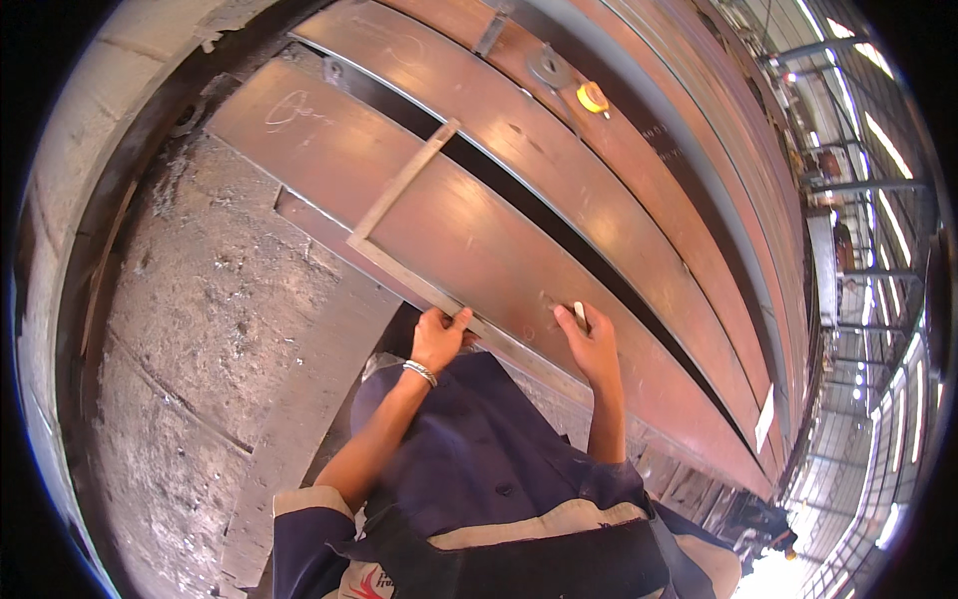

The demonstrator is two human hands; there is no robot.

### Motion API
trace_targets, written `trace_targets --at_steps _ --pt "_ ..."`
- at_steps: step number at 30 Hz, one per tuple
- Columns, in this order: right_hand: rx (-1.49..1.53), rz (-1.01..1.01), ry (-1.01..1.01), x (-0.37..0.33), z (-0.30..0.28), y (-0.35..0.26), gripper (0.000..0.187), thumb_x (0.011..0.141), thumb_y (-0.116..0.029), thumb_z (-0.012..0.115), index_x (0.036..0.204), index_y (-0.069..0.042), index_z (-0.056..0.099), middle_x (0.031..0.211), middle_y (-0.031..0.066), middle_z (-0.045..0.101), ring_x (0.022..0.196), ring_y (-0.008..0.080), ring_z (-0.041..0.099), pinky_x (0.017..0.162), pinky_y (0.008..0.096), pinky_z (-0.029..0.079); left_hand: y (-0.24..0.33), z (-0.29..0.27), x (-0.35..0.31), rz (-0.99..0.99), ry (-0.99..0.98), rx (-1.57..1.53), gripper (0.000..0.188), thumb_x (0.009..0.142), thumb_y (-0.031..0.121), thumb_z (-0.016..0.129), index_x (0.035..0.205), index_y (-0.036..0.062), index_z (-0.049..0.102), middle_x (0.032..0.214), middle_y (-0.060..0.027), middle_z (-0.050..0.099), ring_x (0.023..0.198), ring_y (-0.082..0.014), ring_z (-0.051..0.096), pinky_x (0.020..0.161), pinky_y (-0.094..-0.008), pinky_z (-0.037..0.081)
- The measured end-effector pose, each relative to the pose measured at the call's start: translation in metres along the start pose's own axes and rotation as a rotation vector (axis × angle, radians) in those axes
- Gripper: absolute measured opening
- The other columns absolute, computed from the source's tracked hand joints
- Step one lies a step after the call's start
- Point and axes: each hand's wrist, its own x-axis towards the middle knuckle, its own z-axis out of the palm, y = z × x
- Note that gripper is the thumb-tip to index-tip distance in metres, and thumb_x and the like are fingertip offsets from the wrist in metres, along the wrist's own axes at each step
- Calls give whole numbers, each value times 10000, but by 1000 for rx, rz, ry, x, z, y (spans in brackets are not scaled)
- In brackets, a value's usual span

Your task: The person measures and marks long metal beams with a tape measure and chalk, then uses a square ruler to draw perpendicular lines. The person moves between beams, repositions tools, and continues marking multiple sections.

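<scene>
A long rusty-brown steel plate (469, 235) lies in front of me with faint chalk marks on it. Against its near edge sits a flat L-shaped square (404, 275), with its other leg reaching across the plate. My left hand (439, 339), a bracelet on its wrist, pinches the square's near leg between thumb and fingers. To the right, my right hand (596, 344) rests over the plate and is closed round a short white chalk stick (580, 315), whose tip sticks out beside the thumb.
More long steel plates (559, 175) lie beyond, with dark gaps between. On them are a yellow tape measure (592, 97), a round metal piece (549, 68) and a white paper (765, 417). The gritty floor (200, 339) spreads at left beside a raised ledge.
</scene>
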Motion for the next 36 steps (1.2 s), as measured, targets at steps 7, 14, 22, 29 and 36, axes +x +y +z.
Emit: trace_targets --at_steps 7,14,22,29,36 --pt "6 87 71 -5 -23 36 287 952 -281 685 957 3 723 755 66 704 720 124 609 680 312 478 11 0 -8 33 16 -29 303 999 172 663 1090 -115 633 876 -148 735 732 -208 742 646 -295 610" --pt "107 227 137 -31 -47 74 300 954 -291 679 954 6 722 757 62 723 716 137 629 695 312 489 28 -1 -12 -6 3 23 376 1009 208 659 1157 -130 586 982 -198 715 809 -249 749 672 -297 608" --pt "196 314 136 -44 -37 84 307 963 -289 682 941 16 709 767 84 729 743 142 648 713 322 504 32 -5 -11 -28 -28 101 412 994 273 684 1159 -91 584 1013 -164 710 856 -244 745 720 -292 608" --pt "39 273 28 -34 -26 78 297 940 -292 706 939 5 710 773 108 716 716 175 643 692 332 503 27 0 -17 -17 -14 -57 427 972 265 721 1202 -69 588 1018 -138 693 825 -203 708 741 -301 603" --pt "-80 147 -140 -34 -16 51 302 883 -299 759 990 -22 700 785 124 708 718 252 665 692 359 513 18 2 -19 -28 12 -80 386 990 248 696 1195 -65 600 993 -142 709 813 -216 727 704 -305 602"
